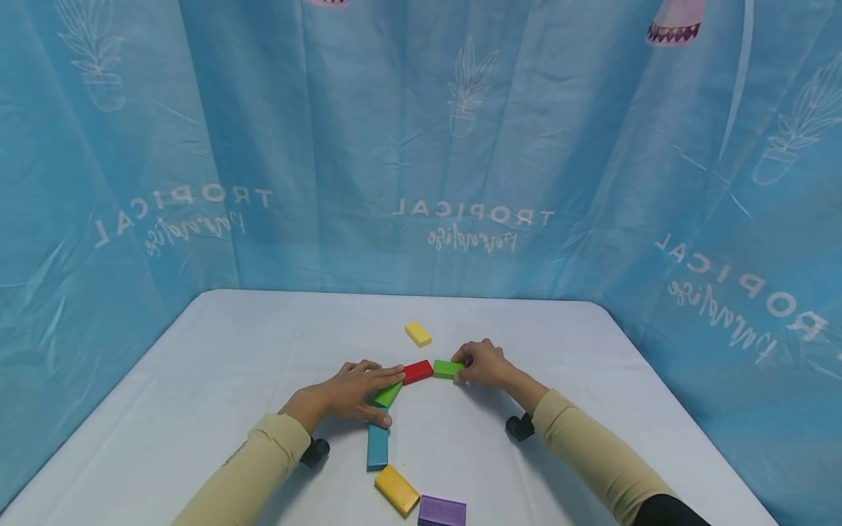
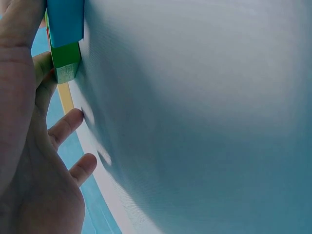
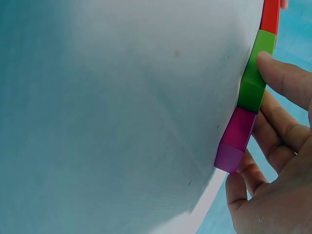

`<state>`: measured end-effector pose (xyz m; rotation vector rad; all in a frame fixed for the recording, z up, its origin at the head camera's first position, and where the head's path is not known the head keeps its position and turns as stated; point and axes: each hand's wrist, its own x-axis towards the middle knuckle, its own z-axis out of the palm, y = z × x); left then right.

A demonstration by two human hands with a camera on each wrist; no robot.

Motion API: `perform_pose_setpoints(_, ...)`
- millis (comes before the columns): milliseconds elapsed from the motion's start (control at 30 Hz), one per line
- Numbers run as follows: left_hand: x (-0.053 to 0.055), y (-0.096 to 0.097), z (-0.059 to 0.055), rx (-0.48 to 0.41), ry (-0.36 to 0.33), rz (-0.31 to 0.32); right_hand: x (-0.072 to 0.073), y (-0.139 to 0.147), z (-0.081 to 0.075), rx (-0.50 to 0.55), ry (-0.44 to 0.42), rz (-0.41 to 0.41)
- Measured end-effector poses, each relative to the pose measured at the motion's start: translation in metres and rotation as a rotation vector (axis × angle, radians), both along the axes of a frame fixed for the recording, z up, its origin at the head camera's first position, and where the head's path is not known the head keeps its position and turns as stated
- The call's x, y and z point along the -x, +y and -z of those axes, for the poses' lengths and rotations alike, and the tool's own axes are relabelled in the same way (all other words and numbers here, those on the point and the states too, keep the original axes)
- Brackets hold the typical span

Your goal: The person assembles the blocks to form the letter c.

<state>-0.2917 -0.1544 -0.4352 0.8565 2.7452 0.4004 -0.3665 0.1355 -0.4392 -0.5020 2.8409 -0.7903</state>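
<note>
Several coloured blocks form a curved row on the white table. My left hand (image 1: 349,394) reaches over the left side of it, fingers mostly straight. Its index finger touches the near end of the red block (image 1: 417,372), and its thumb lies across the top of the blue block (image 1: 378,447). Between them, a green block (image 1: 388,395) is partly covered. With thumb and fingers my right hand (image 1: 485,365) pinches another green block (image 1: 449,369) beside the red one. A magenta block (image 3: 239,127) adjoins that green block in the right wrist view; the hand hides it in the head view.
A yellow block (image 1: 397,490) and a purple block (image 1: 442,510) continue the row near the front. Another yellow block (image 1: 417,334) lies apart behind the row. Blue printed curtain (image 1: 408,146) surrounds the white table (image 1: 276,329) at the back and sides.
</note>
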Motion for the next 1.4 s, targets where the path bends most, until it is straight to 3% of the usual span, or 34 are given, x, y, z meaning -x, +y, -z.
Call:
perform_pose_setpoints(400, 0.000, 0.000, -0.001, -0.003, -0.007, -0.004, 0.000, 0.000, 0.001, -0.009, 0.013, -0.002)
perform_pose_setpoints(833, 0.000, 0.000, 0.000, 0.005, -0.002, -0.002, 0.000, -0.002, -0.006, 0.015, -0.029, 0.045)
perform_pose_setpoints(1100, 0.002, -0.001, 0.001, 0.017, 0.006, -0.008, 0.010, -0.008, -0.024, 0.070, 0.084, 0.012)
perform_pose_setpoints(1400, 0.002, 0.000, 0.001, 0.017, 0.000, -0.009, 0.020, -0.025, -0.034, 0.183, 0.142, 0.105)
